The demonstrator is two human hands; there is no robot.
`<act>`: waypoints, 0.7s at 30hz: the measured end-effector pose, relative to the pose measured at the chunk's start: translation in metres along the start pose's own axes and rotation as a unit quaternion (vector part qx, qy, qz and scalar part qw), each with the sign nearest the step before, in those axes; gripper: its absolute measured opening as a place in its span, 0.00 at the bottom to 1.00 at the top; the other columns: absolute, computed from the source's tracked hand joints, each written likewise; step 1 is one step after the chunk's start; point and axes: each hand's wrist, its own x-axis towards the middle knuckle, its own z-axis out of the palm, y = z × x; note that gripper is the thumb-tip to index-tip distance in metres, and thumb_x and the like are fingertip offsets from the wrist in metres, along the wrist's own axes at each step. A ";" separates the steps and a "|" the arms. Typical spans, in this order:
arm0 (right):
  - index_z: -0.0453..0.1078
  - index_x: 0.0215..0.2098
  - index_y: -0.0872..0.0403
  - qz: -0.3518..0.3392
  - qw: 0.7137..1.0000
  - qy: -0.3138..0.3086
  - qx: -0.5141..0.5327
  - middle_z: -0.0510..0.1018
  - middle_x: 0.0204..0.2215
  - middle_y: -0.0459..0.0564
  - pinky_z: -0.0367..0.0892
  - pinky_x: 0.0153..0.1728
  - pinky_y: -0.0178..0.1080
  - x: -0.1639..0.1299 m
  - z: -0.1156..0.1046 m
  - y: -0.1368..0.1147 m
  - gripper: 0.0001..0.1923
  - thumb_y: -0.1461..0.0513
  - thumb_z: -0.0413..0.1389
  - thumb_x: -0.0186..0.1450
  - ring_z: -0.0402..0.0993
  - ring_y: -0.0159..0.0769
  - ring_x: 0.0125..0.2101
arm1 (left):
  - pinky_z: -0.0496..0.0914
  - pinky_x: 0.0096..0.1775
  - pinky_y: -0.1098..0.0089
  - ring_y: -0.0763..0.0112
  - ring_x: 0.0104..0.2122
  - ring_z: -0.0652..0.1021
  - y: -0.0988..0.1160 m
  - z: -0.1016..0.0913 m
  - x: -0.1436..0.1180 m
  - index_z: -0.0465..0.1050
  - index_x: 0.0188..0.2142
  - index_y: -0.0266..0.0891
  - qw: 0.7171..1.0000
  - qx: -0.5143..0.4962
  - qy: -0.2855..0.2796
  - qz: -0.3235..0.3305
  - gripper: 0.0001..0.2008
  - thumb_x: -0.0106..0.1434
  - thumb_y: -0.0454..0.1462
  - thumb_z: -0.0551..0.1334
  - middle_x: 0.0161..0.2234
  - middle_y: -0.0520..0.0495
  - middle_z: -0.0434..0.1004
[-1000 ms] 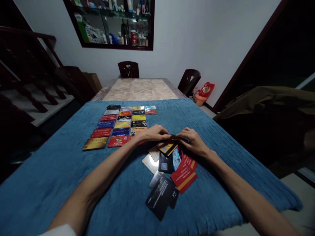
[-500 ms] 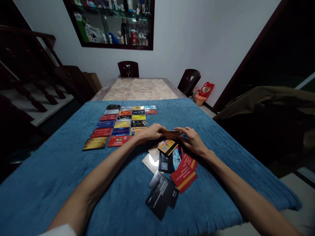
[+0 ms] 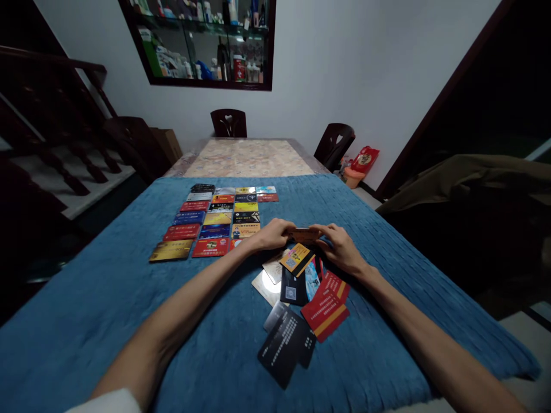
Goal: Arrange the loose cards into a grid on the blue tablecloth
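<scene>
Between my hands a brownish card (image 3: 305,234) is held up at its two ends, tilted so I see little of its face. My left hand (image 3: 278,234) pinches its left end, and my right hand (image 3: 340,246) grips the right end. Just below lies a loose pile: a yellow card (image 3: 297,259) with a dark stripe, a black card (image 3: 293,288) with a square code, red cards (image 3: 326,307), and dark grey cards (image 3: 284,347). Left of my left hand, cards are laid in columns, among them a gold card (image 3: 171,250) and a red card (image 3: 210,247).
A blue cloth (image 3: 107,310) covers the near part of the table; the far tabletop (image 3: 241,156) is patterned. Dark chairs (image 3: 230,123) stand around the far end. A red bag (image 3: 365,159) sits by the wall, and a glass-shelved cabinet (image 3: 210,86) is set into it.
The view has shifted slightly, so everything sits a little farther right. Both hands still hold the card in nearly the same place above the pile.
</scene>
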 end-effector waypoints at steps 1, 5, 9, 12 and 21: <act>0.69 0.56 0.51 -0.007 1.000 0.004 -0.003 0.79 0.42 0.56 0.66 0.43 0.48 0.000 0.001 0.001 0.20 0.64 0.52 0.67 0.73 0.46 0.41 | 0.60 0.31 0.74 0.73 0.28 0.70 0.000 0.001 0.000 0.78 0.34 0.31 1.000 0.000 0.009 0.001 0.14 0.54 0.26 0.55 0.27 0.50 0.75; 0.68 0.57 0.51 -0.043 0.997 0.039 -0.045 0.80 0.42 0.55 0.65 0.40 0.46 0.000 0.002 0.002 0.19 0.63 0.53 0.67 0.71 0.46 0.41 | 0.61 0.31 0.75 0.73 0.28 0.71 0.000 0.003 0.001 0.78 0.34 0.31 0.999 -0.007 0.046 -0.002 0.15 0.52 0.25 0.54 0.28 0.49 0.77; 0.66 0.57 0.53 -0.071 0.988 0.081 -0.108 0.78 0.44 0.57 0.63 0.41 0.46 0.001 0.001 -0.003 0.19 0.60 0.53 0.68 0.68 0.48 0.44 | 0.63 0.32 0.75 0.72 0.29 0.73 0.001 -0.002 0.003 0.79 0.36 0.32 0.997 -0.008 0.077 0.009 0.17 0.51 0.25 0.54 0.29 0.49 0.78; 0.65 0.58 0.52 -0.075 0.982 0.099 -0.141 0.76 0.46 0.57 0.63 0.43 0.47 0.001 -0.001 -0.007 0.20 0.58 0.54 0.69 0.67 0.48 0.45 | 0.63 0.32 0.74 0.71 0.29 0.74 0.003 -0.006 0.004 0.79 0.36 0.32 0.997 -0.005 0.081 0.019 0.18 0.50 0.25 0.54 0.29 0.49 0.79; 0.65 0.59 0.53 -0.088 0.966 0.156 -0.184 0.71 0.48 0.60 0.64 0.44 0.48 0.003 -0.002 -0.016 0.22 0.57 0.54 0.69 0.64 0.50 0.47 | 0.69 0.37 0.72 0.68 0.34 0.78 0.007 -0.014 0.003 0.78 0.42 0.32 0.995 -0.007 0.096 0.021 0.22 0.50 0.23 0.55 0.35 0.46 0.81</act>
